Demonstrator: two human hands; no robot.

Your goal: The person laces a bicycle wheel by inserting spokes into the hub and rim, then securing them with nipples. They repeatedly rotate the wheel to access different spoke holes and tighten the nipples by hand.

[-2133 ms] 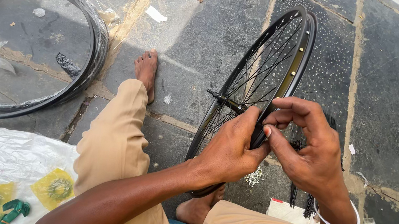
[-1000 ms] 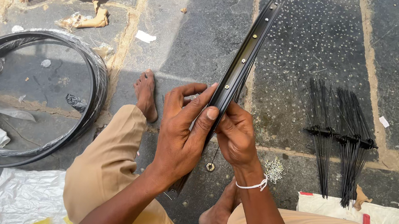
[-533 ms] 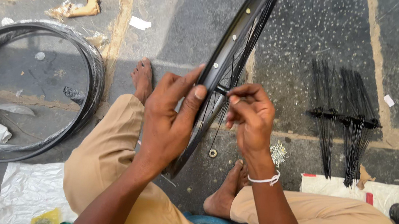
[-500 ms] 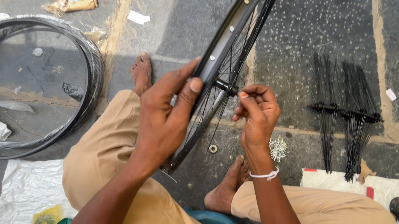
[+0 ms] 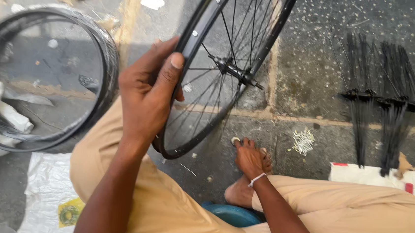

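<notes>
Left hand (image 5: 147,94) grips the upright wheel (image 5: 223,68) by its rim; right hand (image 5: 251,157), lower and right of it, pinches something small on the floor (image 5: 313,90)

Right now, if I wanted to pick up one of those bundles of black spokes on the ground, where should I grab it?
Probably at the tied waist of the spoke bundle, coming from above. There the black spokes are cinched tight, while both ends fan out loose and would likely splay or slip. It lies flat on the stone floor, apart from the right hand, so nothing blocks a grip from above.
</notes>
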